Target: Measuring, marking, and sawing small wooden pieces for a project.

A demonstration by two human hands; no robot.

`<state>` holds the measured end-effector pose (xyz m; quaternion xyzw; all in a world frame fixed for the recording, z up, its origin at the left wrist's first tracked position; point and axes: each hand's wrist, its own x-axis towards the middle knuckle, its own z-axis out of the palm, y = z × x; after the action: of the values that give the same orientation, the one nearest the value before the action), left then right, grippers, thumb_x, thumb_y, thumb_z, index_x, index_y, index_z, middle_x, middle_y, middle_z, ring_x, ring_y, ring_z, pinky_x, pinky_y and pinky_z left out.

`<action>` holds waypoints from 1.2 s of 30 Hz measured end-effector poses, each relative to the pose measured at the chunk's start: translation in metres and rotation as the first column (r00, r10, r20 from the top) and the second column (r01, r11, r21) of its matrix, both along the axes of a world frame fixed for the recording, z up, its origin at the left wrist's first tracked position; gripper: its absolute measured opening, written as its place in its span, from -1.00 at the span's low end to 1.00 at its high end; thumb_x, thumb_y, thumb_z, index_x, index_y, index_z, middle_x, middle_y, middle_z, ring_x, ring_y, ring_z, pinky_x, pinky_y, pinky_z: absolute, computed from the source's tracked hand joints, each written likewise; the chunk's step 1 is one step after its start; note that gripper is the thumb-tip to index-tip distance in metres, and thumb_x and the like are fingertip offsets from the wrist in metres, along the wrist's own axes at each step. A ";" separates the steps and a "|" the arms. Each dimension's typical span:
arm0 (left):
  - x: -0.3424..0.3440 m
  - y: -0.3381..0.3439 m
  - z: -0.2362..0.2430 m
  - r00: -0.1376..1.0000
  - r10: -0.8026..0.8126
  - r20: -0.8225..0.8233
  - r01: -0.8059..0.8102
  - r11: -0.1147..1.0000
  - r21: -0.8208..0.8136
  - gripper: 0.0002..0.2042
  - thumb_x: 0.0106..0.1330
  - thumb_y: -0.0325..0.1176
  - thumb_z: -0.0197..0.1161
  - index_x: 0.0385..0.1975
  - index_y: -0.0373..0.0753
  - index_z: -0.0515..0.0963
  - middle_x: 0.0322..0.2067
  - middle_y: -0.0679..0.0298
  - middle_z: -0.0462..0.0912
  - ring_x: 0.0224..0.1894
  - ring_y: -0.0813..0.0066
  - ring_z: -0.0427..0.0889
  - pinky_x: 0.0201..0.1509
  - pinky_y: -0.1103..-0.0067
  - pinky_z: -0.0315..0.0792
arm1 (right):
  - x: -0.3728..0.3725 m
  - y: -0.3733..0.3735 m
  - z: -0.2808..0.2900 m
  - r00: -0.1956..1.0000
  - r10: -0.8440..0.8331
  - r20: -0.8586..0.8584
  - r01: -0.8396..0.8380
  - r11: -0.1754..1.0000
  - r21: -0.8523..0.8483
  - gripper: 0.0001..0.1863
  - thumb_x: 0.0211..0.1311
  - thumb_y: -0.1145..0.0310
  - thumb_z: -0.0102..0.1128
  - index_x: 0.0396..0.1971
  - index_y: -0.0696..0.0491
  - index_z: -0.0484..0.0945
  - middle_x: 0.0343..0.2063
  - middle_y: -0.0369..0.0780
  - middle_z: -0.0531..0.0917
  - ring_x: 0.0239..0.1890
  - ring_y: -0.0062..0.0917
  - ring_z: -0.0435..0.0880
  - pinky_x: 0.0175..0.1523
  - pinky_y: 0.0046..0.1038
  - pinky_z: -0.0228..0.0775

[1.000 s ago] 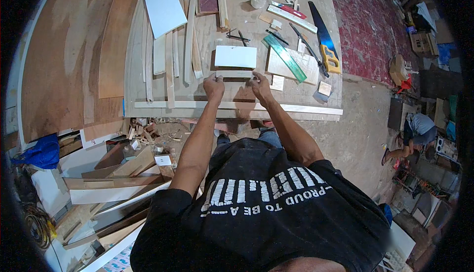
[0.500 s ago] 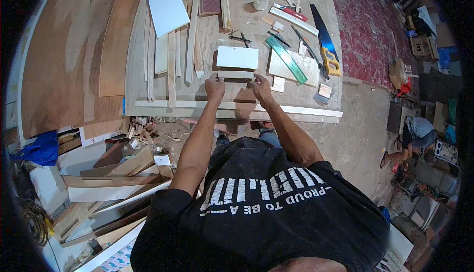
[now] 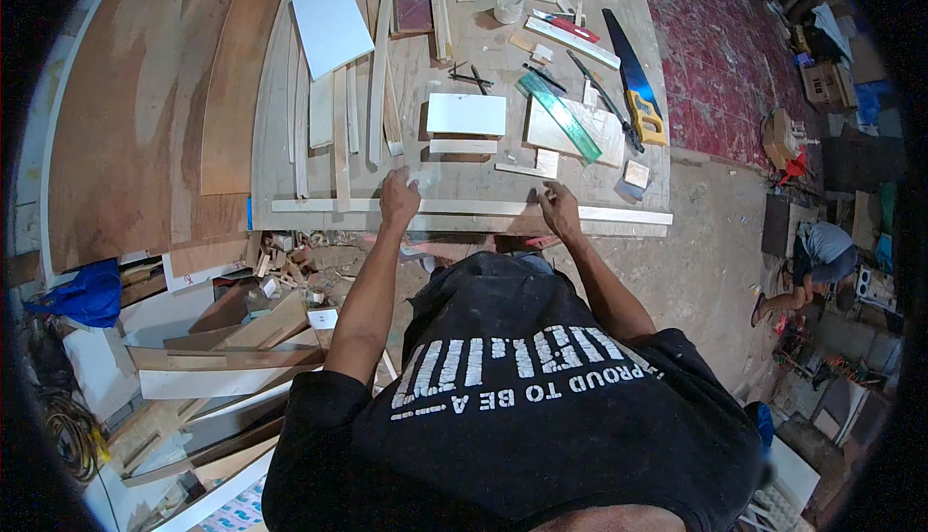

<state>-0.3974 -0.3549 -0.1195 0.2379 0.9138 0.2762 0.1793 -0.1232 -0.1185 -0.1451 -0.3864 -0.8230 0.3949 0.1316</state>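
Observation:
My left hand (image 3: 399, 199) hovers at the near edge of the wooden worktable, thumb apart from the fingers, holding nothing. My right hand (image 3: 559, 211) is over the same edge to the right, fingers loosely bent and apart, also without anything in it. Beyond and between them lies a white rectangular board (image 3: 466, 115), with a pale wood strip (image 3: 462, 146) along its near side. A short thin wood strip (image 3: 520, 169) lies just beyond my right hand, against a small square wood piece (image 3: 548, 161). A long pale batten (image 3: 464, 207) runs along the table edge near both hands.
A green ruler (image 3: 561, 118) lies on a pale board, with a yellow-handled handsaw (image 3: 640, 97) to its right. Pencils (image 3: 474, 78), a glass jar (image 3: 509, 2) and long strips lie farther back. Offcuts (image 3: 232, 339) cover the floor left; another person (image 3: 822, 252) bends at right.
Both hands have drawn back from the white board's near side and spread apart. The short thin strip now lies by the small square piece, where it was not before.

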 end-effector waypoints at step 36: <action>0.000 0.093 0.030 0.526 -0.704 -0.478 0.690 0.681 -0.244 -0.69 0.17 -0.61 0.08 -0.07 -0.32 0.54 0.01 0.09 0.54 0.12 0.13 0.46 0.14 0.29 0.42 | 0.213 -0.070 -0.017 0.900 -0.257 0.351 0.323 0.936 -0.143 -0.66 0.11 0.38 0.21 -0.10 0.20 0.63 -0.42 0.00 0.69 -0.34 -0.20 0.71 -0.17 -0.29 0.53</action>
<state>-0.3976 -0.2615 -0.0896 0.6474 0.7564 0.0923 0.0146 0.0902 -0.1890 -0.1621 -0.5764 -0.7229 0.3809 0.0117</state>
